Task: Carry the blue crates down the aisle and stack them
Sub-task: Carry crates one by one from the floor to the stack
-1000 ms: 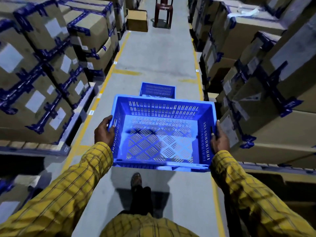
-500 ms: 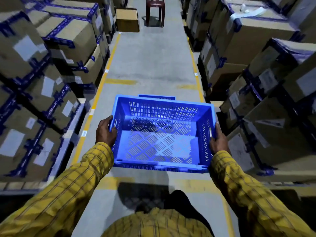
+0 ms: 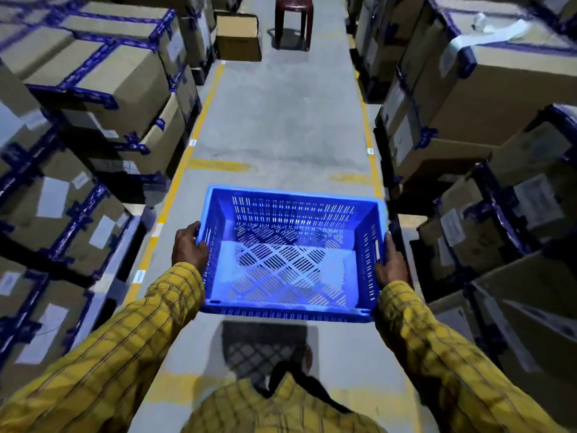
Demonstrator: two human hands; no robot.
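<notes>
Aisle btwn boxes: left grip [image 3: 189, 247] & right grip [image 3: 391, 266] each grasping blue crate [image 3: 290, 254].

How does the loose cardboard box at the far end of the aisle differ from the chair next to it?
The cardboard box is tan and solid-sided, sitting flat on the floor; the chair is dark red-brown and stands on open legs. The box sits at the aisle's left edge against the stacked cartons; the chair stands near the middle of the aisle. Both lie far ahead of the carried blue crate.
</notes>
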